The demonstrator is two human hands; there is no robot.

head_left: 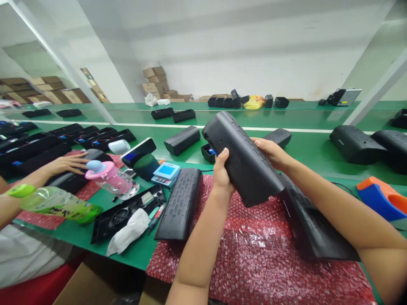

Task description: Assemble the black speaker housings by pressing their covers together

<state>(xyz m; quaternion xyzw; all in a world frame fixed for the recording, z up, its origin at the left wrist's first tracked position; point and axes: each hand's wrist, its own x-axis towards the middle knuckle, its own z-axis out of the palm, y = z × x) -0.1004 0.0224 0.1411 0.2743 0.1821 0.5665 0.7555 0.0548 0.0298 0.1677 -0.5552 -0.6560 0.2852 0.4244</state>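
The left hand (223, 173) and right hand (270, 153) pinched a black box (240, 156) in their grip, above red bubble wrap (251, 262).

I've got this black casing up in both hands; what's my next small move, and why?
Perhaps lower the long black plastic casing onto the red bubble wrap: the left hand and right hand hold it raised, and bare wrap shows beside the black dimpled casing.

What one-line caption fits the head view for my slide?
Left hand and right hand hold a black casing above red bubble wrap, with a textured casing lying to its left.
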